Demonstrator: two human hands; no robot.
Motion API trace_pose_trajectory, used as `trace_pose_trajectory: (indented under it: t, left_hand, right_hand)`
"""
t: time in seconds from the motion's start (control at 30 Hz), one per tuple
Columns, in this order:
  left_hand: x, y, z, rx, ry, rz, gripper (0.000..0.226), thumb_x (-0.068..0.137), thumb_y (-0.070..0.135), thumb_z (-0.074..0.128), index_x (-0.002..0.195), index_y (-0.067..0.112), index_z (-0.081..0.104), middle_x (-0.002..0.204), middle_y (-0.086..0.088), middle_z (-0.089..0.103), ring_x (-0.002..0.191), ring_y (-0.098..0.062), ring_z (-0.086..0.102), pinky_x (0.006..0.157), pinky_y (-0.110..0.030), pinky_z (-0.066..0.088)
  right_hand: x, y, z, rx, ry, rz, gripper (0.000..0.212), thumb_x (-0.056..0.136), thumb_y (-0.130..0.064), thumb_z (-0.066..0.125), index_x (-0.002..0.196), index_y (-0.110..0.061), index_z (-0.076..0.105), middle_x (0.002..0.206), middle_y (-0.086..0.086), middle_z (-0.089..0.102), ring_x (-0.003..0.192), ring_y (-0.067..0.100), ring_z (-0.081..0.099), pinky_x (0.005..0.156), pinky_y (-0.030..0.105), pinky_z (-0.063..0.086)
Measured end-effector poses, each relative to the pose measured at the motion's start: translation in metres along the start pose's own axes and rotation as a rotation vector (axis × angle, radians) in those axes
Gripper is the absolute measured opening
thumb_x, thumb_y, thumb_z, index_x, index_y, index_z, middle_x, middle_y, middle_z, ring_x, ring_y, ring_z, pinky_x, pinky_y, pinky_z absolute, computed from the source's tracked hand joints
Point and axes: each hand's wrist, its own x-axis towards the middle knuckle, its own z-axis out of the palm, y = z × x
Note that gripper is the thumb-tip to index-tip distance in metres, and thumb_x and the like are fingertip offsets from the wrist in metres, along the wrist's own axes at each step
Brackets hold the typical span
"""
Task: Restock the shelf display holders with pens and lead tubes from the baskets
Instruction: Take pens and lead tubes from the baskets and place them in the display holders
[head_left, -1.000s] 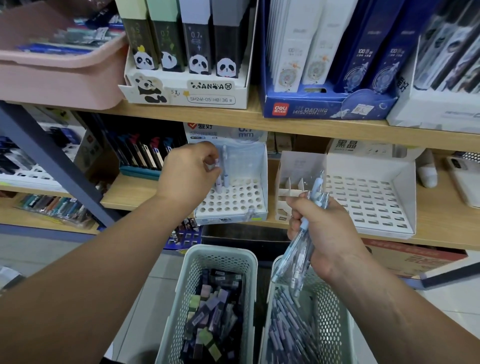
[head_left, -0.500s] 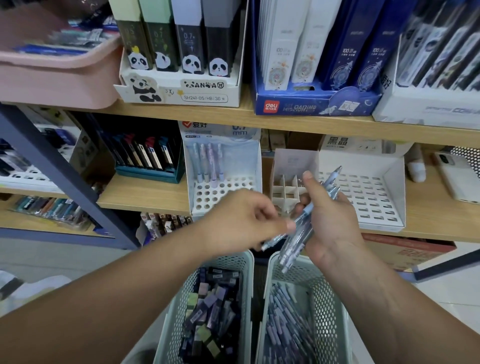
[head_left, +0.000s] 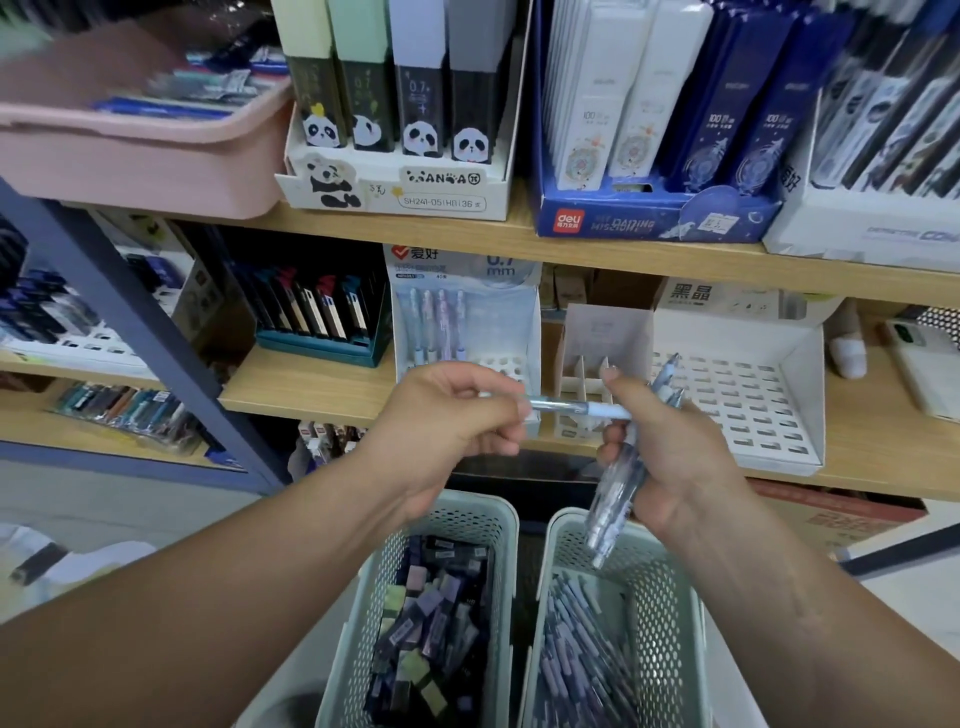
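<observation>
A second earlier my left hand had been up at the perforated pen holder on the shelf, seating a pen. It had since come back down and drawn one pale blue pen out of the bundle. That pen lay crosswise between my hands, pinched at one end by my left fingertips. Its other end was still against my right fingers, and I could not tell whether it had come fully free.

My right hand stayed wrapped around the remaining pens, held above the pen basket. Four pens stood in the holder's back row, with most of the visible holes in front of them still open.

So I judged myself mid-cycle: one pen placed, the next in hand, and many trips left. The lead tubes in the other basket had not been started.
</observation>
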Motion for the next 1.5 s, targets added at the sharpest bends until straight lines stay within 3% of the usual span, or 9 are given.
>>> trace_pose_trajectory:
  t: [0.13,0.33,0.57,0.8,1.03,1.1,1.23,1.37,1.5]
  left_hand:
    - [0.003,0.002,-0.009,-0.268,0.045,0.085,0.009,0.073,0.016,0.079,0.081,0.013,0.08,0.074,-0.008,0.071,0.067,-0.015,0.067,0.064,-0.023,0.057]
    - [0.015,0.018,-0.042,-0.206,0.13,0.201,0.014,0.08,0.024,0.078,0.085,0.01,0.076,0.081,-0.011,0.072,0.072,-0.018,0.069,0.063,-0.025,0.056]
    - [0.034,0.024,-0.097,0.711,0.573,0.46,0.02,0.084,0.03,0.081,0.071,0.038,0.069,0.064,0.004,0.068,0.057,-0.019,0.064,0.051,-0.024,0.052]
    - [0.048,0.02,-0.089,1.018,0.54,0.613,0.013,0.087,0.026,0.077,0.077,0.018,0.074,0.056,0.024,0.052,0.059,0.011,0.052,0.059,-0.01,0.036]
    - [0.058,0.025,-0.087,1.035,0.55,0.603,0.015,0.085,0.027,0.079,0.075,0.019,0.072,0.061,0.024,0.054,0.058,0.008,0.056,0.054,-0.001,0.035]
    - [0.061,0.023,-0.088,1.08,0.528,0.588,0.016,0.085,0.027,0.078,0.078,0.013,0.075,0.063,0.018,0.058,0.056,0.004,0.056,0.055,-0.004,0.037]
    - [0.063,0.017,-0.087,1.23,0.47,0.598,0.022,0.087,0.025,0.075,0.074,0.008,0.072,0.068,0.0,0.066,0.058,-0.017,0.057,0.06,-0.033,0.052]
    - [0.063,0.019,-0.085,1.197,0.515,0.617,0.027,0.085,0.022,0.078,0.111,0.017,0.075,0.08,0.001,0.066,0.073,-0.017,0.06,0.072,-0.033,0.054]
    - [0.062,0.016,-0.083,1.195,0.506,0.629,0.03,0.086,0.02,0.078,0.116,0.017,0.075,0.078,0.003,0.066,0.072,-0.016,0.06,0.077,-0.037,0.056]
  right_hand:
    - [-0.007,0.006,0.011,0.021,-0.132,0.107,0.039,0.076,-0.032,0.087,0.101,-0.014,0.065,0.063,0.001,0.052,0.049,0.011,0.046,0.043,0.027,0.042]
    - [-0.01,0.01,0.019,0.093,-0.252,0.234,0.032,0.079,-0.039,0.081,0.095,-0.017,0.065,0.06,0.0,0.05,0.047,0.012,0.043,0.042,0.025,0.041]
    - [-0.002,0.01,0.011,0.037,-0.206,0.184,0.028,0.079,-0.035,0.083,0.092,-0.018,0.066,0.06,-0.001,0.05,0.048,0.013,0.044,0.043,0.027,0.042]
    - [0.0,0.013,0.01,-0.003,-0.207,0.134,0.03,0.086,-0.03,0.08,0.106,-0.016,0.063,0.06,0.0,0.051,0.048,0.013,0.044,0.043,0.027,0.043]
    - [0.004,0.009,0.005,-0.011,-0.189,0.123,0.031,0.084,-0.031,0.081,0.106,-0.018,0.064,0.06,0.0,0.052,0.049,0.013,0.044,0.044,0.027,0.043]
    - [0.004,0.009,0.004,-0.013,-0.194,0.124,0.03,0.084,-0.031,0.081,0.104,-0.018,0.064,0.06,0.0,0.052,0.049,0.013,0.044,0.044,0.027,0.042]
    - [0.003,0.009,0.006,-0.01,-0.202,0.142,0.033,0.083,-0.032,0.081,0.106,-0.018,0.063,0.061,0.0,0.052,0.049,0.013,0.044,0.044,0.027,0.043]
    - [0.002,0.008,0.007,0.014,-0.234,0.165,0.026,0.086,-0.03,0.079,0.1,-0.017,0.063,0.061,0.001,0.052,0.048,0.014,0.044,0.044,0.027,0.043]
    - [0.001,0.008,0.005,0.02,-0.247,0.174,0.023,0.087,-0.03,0.077,0.1,-0.016,0.064,0.061,0.002,0.052,0.048,0.014,0.045,0.045,0.028,0.044]
